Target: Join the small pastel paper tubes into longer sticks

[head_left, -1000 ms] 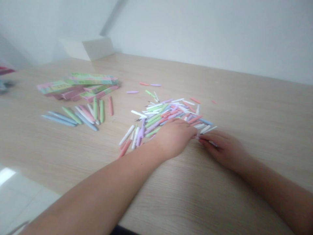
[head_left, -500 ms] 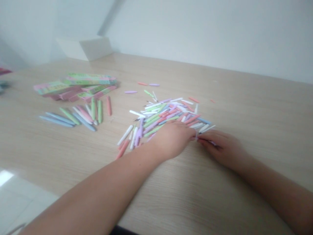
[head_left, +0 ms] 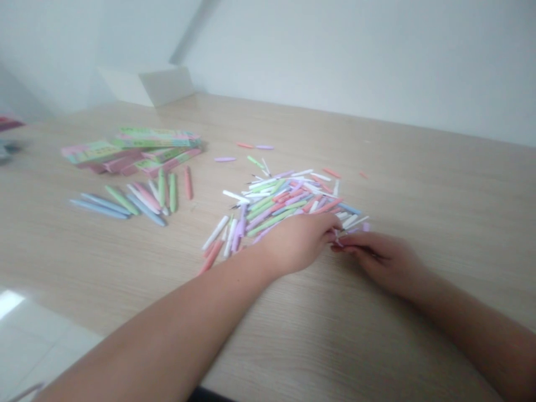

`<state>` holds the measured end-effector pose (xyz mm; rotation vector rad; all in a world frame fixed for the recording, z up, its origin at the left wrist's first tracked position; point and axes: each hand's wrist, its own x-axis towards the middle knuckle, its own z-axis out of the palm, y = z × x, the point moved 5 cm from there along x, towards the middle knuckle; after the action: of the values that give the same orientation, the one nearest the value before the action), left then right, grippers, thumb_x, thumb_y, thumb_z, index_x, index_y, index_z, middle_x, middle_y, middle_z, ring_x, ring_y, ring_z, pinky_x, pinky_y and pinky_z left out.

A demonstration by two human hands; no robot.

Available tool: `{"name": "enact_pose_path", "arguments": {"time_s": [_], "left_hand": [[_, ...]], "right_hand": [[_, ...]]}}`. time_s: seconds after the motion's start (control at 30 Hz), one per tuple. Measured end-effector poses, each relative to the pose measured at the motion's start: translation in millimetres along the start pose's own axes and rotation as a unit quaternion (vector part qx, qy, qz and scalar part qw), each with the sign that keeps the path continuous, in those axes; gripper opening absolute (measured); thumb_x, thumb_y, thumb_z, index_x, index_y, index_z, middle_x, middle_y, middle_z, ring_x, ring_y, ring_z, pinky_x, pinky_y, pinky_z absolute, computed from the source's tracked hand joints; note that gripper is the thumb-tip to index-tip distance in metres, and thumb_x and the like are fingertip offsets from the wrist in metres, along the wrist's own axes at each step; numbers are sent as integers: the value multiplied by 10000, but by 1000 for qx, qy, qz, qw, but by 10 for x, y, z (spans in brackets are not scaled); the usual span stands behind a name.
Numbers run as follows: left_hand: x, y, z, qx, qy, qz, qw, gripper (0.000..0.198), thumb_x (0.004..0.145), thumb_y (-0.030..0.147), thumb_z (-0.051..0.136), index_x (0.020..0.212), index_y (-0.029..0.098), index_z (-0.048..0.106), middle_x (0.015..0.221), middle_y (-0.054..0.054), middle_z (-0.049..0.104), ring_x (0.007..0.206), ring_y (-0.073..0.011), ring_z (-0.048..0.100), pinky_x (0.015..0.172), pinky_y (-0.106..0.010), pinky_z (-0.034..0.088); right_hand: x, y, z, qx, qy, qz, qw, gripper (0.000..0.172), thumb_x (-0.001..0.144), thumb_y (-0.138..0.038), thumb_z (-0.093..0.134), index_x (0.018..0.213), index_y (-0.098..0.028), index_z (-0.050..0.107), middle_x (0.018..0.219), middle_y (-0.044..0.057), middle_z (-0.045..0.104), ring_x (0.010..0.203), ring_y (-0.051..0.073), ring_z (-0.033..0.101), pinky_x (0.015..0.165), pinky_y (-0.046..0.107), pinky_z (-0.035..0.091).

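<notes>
Both hands meet at the near right edge of the heap of pastel pen parts [head_left: 272, 204], the left hand [head_left: 304, 243] with its back upward and its wrist bent so the fingers point right, the right hand [head_left: 387, 258] coming in from the other side, thumb below and fingers above. Each is closed to a narrow pinch, and between the fingertips is a small pale piece [head_left: 337, 239] — too blurred to identify — held just in front of the heap, low over the tabletop [head_left: 301, 335]. A piece this small should be best handled with a light grip, the two pinches in line and the wrists steady, clear of the loose parts alongside. The left forearm [head_left: 180, 321] slants up from the lower left to the heap's near side; the right forearm [head_left: 469, 312] reaches in from the lower right — both look low enough to steady against the tabletop. Left of the heap lie slim pens [head_left: 121, 200], with printed cartons [head_left: 157, 138] beyond them.
</notes>
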<state>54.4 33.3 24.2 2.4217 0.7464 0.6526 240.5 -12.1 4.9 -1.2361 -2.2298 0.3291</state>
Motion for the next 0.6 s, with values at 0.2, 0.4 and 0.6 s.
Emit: {"name": "enact_pose_path", "arguments": {"time_s": [0.2,0.4,0.6], "left_hand": [[-19,31,0,-34,7,-5,999,281,1010,225,433,1201,232,640,1122,-40,739,1049,-187,686,934,-347,534],[-2,-13,91,-105,17,-25,994,289,968,212,478,1189,208,666,1146,-34,754,1087,-177,693,962,-333,548],[29,-77,221,-159,-31,-50,985,312,938,301,561,1221,234,674,1175,-15,753,1065,-175,695,959,-320,548]], "right_hand": [[2,-15,15,-46,8,-33,998,217,955,-253,610,1149,-277,705,1052,35,793,935,223,762,837,346,626],[-39,-38,43,-105,13,-107,989,288,956,-194,603,1232,-272,633,1137,72,742,1019,233,725,903,373,607],[-31,-56,-4,-113,41,-121,985,253,948,-168,593,1171,-285,624,1106,72,727,994,245,719,833,375,625]]}}
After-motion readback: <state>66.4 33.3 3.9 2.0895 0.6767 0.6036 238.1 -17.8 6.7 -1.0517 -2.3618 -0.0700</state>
